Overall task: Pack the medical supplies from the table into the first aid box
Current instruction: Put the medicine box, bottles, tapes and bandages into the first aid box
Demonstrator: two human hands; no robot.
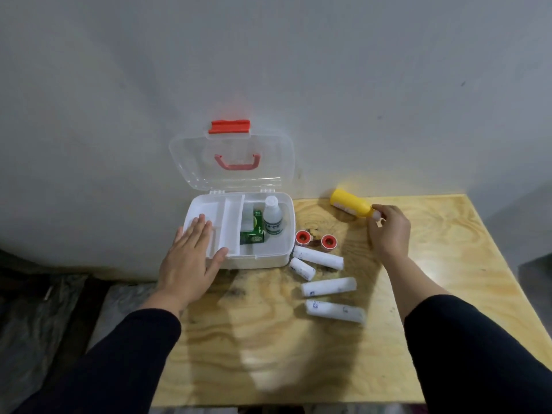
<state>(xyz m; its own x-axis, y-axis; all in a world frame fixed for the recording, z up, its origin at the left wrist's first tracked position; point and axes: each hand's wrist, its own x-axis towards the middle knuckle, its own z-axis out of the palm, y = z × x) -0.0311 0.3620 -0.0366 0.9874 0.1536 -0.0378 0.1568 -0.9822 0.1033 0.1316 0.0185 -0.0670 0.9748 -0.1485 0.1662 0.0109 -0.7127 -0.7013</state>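
Left hand (191,258) lying flat and open on first aid box (277,258) at nine o'clock, right hand (388,231) pinching yellow bottle (351,207) by its cap at two o'clock

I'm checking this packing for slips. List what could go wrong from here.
1. The right hand pinches only the cap end of the tilted yellow plastic bottle; it could slip.
2. The white bandage rolls lie loose beside the white first aid box and may roll if nudged.

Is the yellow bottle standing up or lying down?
Lying down. The yellow bottle rests on its side on the table, and the right hand grips its cap end.
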